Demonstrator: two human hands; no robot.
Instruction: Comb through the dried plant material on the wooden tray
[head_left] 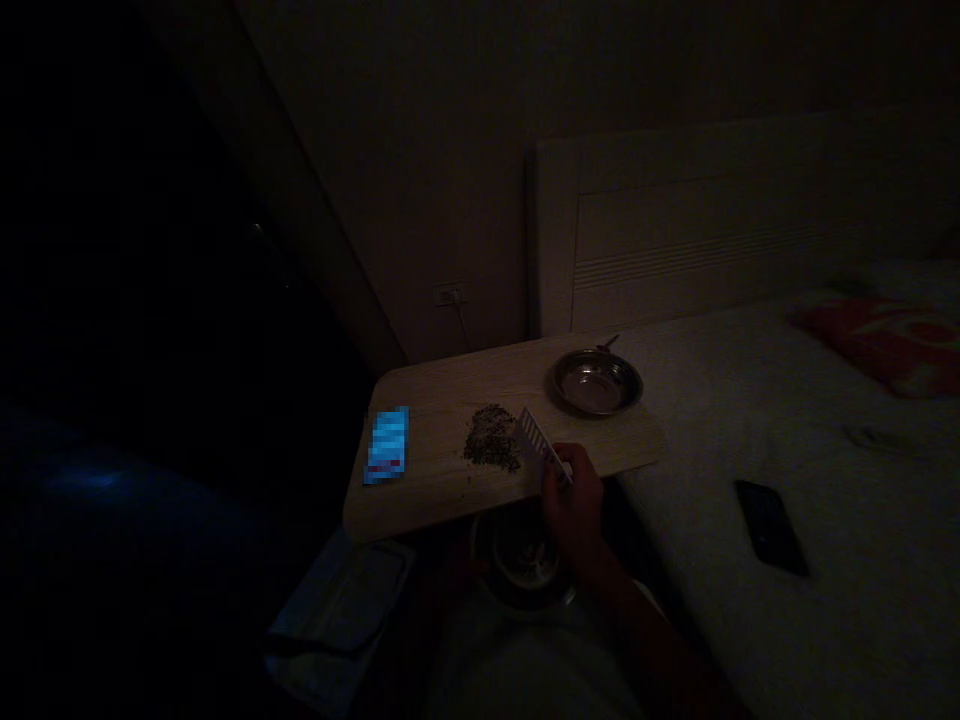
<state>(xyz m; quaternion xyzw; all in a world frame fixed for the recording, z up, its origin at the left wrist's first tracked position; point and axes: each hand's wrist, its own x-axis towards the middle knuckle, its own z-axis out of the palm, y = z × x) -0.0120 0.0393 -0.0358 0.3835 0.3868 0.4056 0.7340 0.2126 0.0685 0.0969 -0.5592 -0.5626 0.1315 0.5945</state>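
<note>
My right hand [574, 495] grips a pale slotted strip, like a comb [541, 440], over the small wooden-topped table [435, 385]. Its slotted end touches or nearly touches the right side of a loose heap of small dark grains or seeds [491, 438]. Below the table's front edge is a round bowl [510, 592], with a few pale bits visible inside. My left hand [469, 572], very dim, is at the bowl's left rim and seems to hold it; its fingers hardly show.
A shiny metal dish [598, 382] stands at the table's back right, with a thin handle-like piece behind it. A lit phone [387, 446] lies at the left end. On the bed [697, 400] is a dark phone [771, 527]. A plugged-in cord [459, 312] hangs from the wall outlet.
</note>
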